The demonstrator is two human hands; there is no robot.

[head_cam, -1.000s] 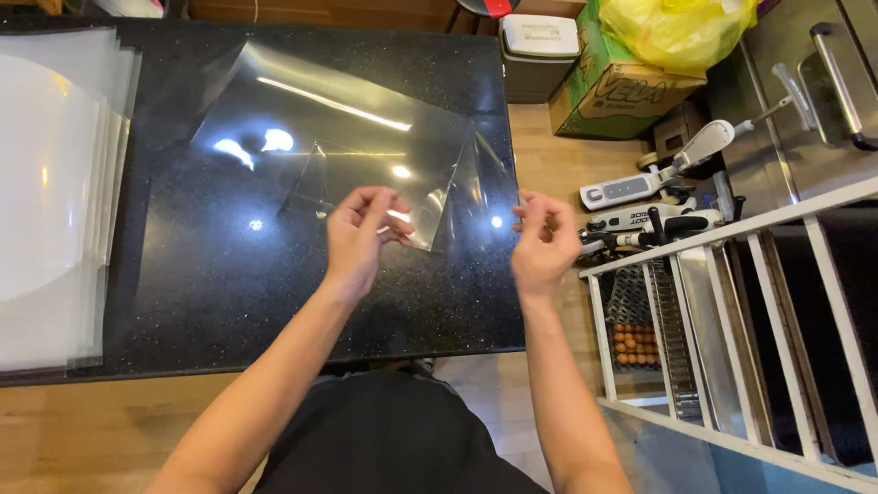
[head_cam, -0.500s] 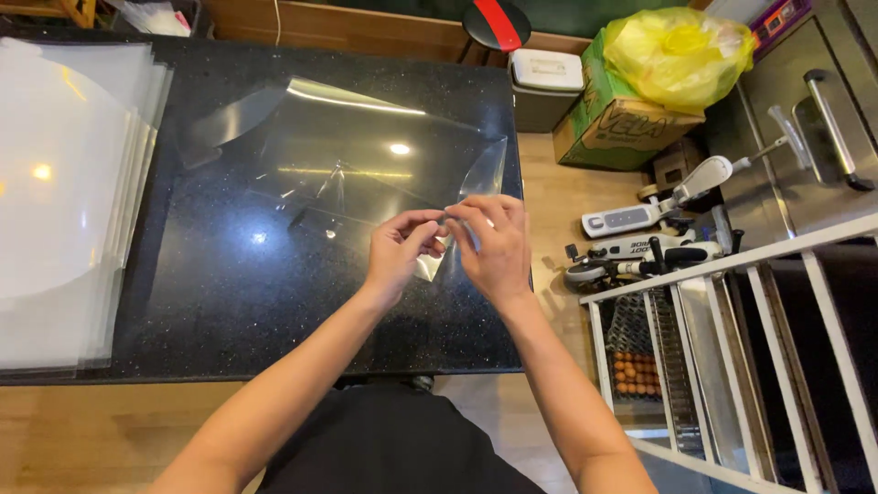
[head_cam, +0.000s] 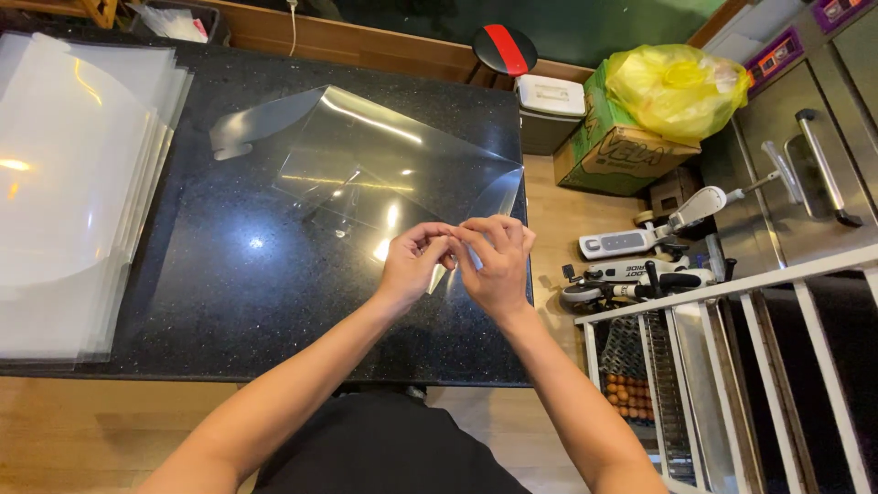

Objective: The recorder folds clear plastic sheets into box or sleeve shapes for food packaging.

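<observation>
Black speckled stone makes up the counter [head_cam: 229, 302], which fills the left and middle of the frame, with a wooden floor beyond its right edge. A clear plastic sheet [head_cam: 384, 174] lies curved on the counter in the upper middle of the frame, one long edge lifted and catching the ceiling lights. Its near right corner runs down to the two hands at the centre. The left hand [head_cam: 412, 265] and the right hand [head_cam: 498, 265] meet there, fingers [head_cam: 457, 240] of both pinched on that corner, thumbs and forefingers pressed together around the thin film, so both hands are closed on the sheet rather than loose. To do this pinching work well, I judge the grip should stay light and right at the edge, so the film does not crease, with the rest of the sheet left to rest on the counter. A stack of frosted plastic sheets [head_cam: 73, 183] sits at the left of the frame, well apart from the hands. A cardboard box [head_cam: 622, 155] with a yellow bag [head_cam: 677, 87] stands on the floor at the upper right
</observation>
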